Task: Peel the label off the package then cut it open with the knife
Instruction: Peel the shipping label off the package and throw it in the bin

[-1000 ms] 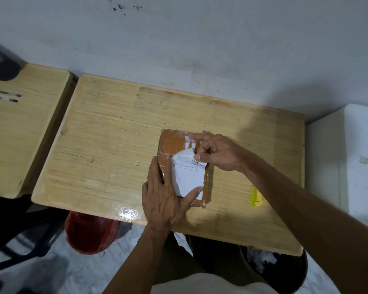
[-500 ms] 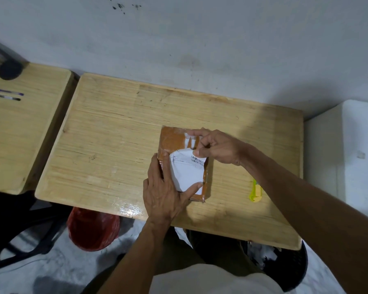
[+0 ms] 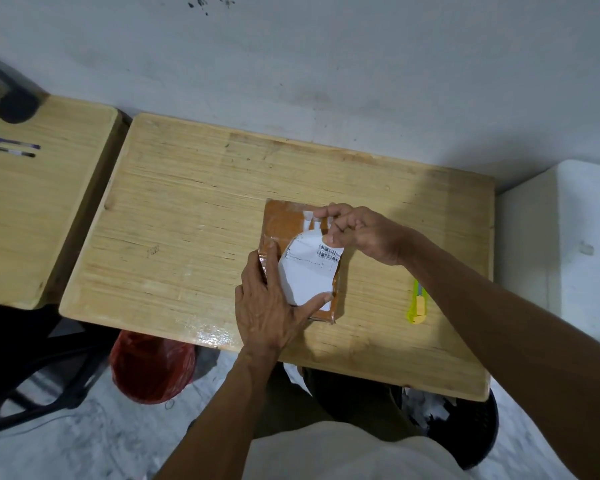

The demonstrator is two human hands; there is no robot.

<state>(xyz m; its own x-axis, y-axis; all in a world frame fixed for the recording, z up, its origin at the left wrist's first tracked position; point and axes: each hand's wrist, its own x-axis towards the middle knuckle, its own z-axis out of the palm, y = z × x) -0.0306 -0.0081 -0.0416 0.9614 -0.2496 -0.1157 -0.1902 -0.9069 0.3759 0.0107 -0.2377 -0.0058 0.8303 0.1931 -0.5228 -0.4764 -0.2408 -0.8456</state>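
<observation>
We see a brown package (image 3: 284, 223) lying flat on the wooden table (image 3: 194, 216), a little right of the middle and toward the near edge. On it there is a white label (image 3: 307, 271) with a barcode and some lines of small print near its far right corner; the writing is too small for us to read. White scraps of paper remain on the brown surface just beyond the label's far edge. The right hand (image 3: 357, 233) comes from the right and pinches the far corner of the label between thumb and forefinger, the other fingers curled. The left hand (image 3: 269, 306) lies flat on the near left part of the package, fingers spread, the thumb pressing the label's near edge. A yellow-green knife (image 3: 417, 303) lies on the table to the right, apart from the package.
</observation>
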